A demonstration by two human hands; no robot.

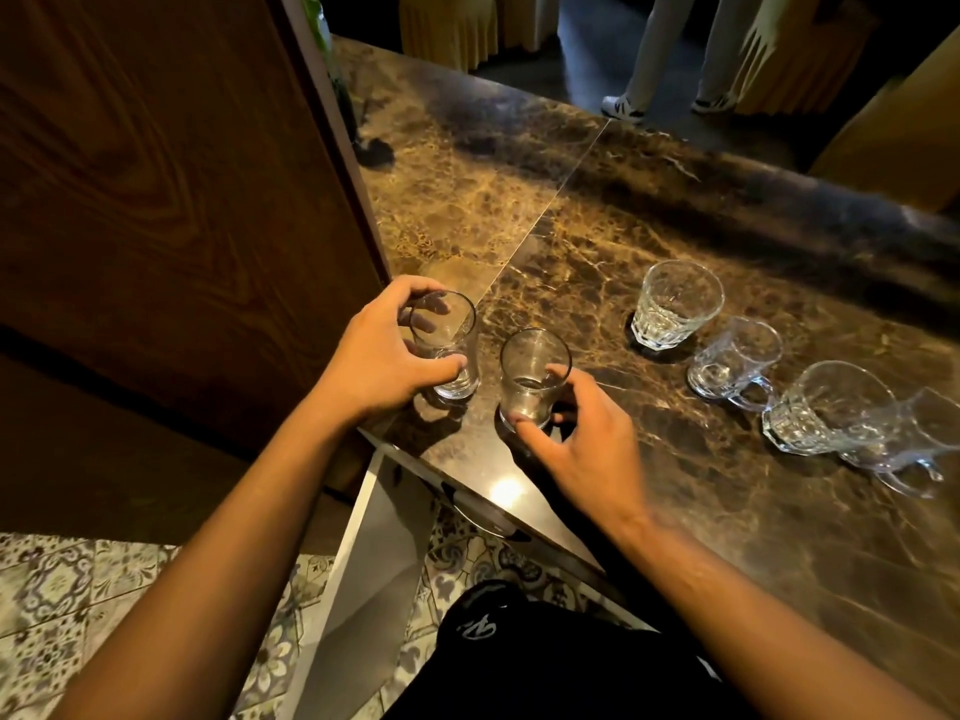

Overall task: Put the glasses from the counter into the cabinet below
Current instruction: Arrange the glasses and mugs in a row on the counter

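Two plain clear tumblers stand near the front left corner of the brown marble counter (597,241). My left hand (379,356) is wrapped around the left tumbler (447,350), fingers over its rim and side. My right hand (582,444) has thumb and fingers around the base of the right tumbler (532,376). Both tumblers rest upright on the counter. Further right stand a faceted glass (675,304), a small glass mug (735,363), a faceted mug (826,407) and another mug (924,439). Below the counter edge a white cabinet door (374,563) hangs open.
A dark wooden panel (156,200) rises at the left, close to the left tumbler. Patterned floor tiles (78,589) lie below. Another person's legs and shoes (670,70) stand beyond the counter's far edge. My dark trousers (519,657) are near the open door.
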